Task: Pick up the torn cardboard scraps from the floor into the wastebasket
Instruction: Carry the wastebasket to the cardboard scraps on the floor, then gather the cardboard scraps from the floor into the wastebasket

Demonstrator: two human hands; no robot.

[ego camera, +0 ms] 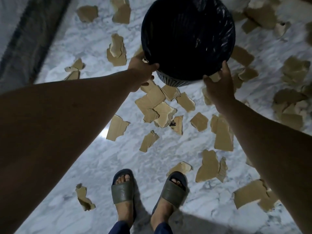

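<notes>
Both hands hold the wastebasket by its near rim. The left hand has its grip closed on the rim, thumb lying over the edge and fingers curled beneath. The right hand presses against the rim on the other side, and a small piece of cardboard shows between its fingers and the basket wall; whether that piece is actually pinched or merely lies on the floor behind the hand I cannot tell, as the view there is smeared.

The wastebasket is lined with a black bag and, as far as its dark inside shows, holds no cardboard. So I judge the task to be at its very start: the basket is being positioned and almost everything is left to do.

One wastebasket, two hands, two sandalled feet on the marble floor. The cardboard scraps lie all round the basket: roughly thirty pieces show. A thick overlapping cluster sits just in front of the basket, toward the feet. About five lie to its left, a blurred heap spreads to its right and beyond it, and a handful more rest nearer the feet than the basket, with one stray well off to the left.
</notes>
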